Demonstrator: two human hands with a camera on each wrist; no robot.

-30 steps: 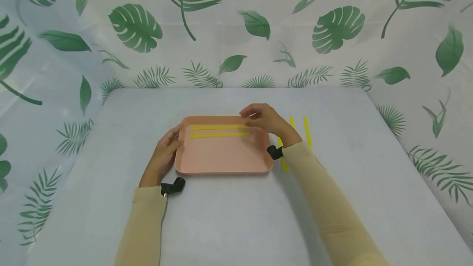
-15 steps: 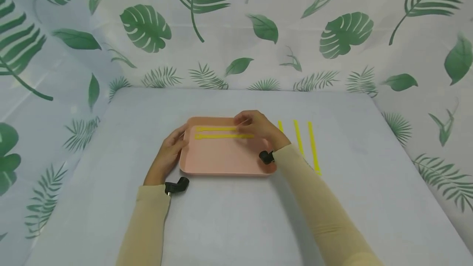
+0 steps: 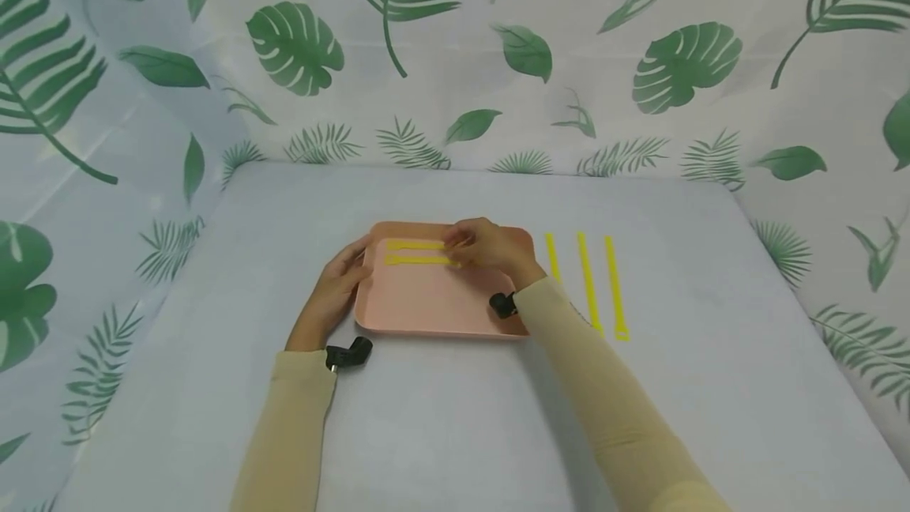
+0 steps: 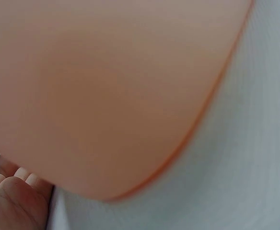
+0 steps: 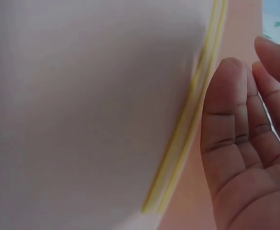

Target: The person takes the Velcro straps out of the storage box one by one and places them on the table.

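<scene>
Far left, a left hand in a beige sleeve [image 3: 287, 409] is up against the left rim of a shallow pink rectangular tray with rounded corners [image 3: 426, 303] — thumb and fingers touch the edge, can't tell if they're actually pinching it. Tray sits flat on a pale table [image 3: 455, 417]. Inside, towards the far side, two thin flat yellow strips [image 3: 412, 261] lie roughly parallel. The right hand [image 3: 490, 247] is over their right ends, thumb apart from the fingers and nothing visible between them — contact with the strips, can't tell. Just right of the tray, three more yellow strips [image 3: 615, 283] lie lengthwise, side by side but apart.
</scene>
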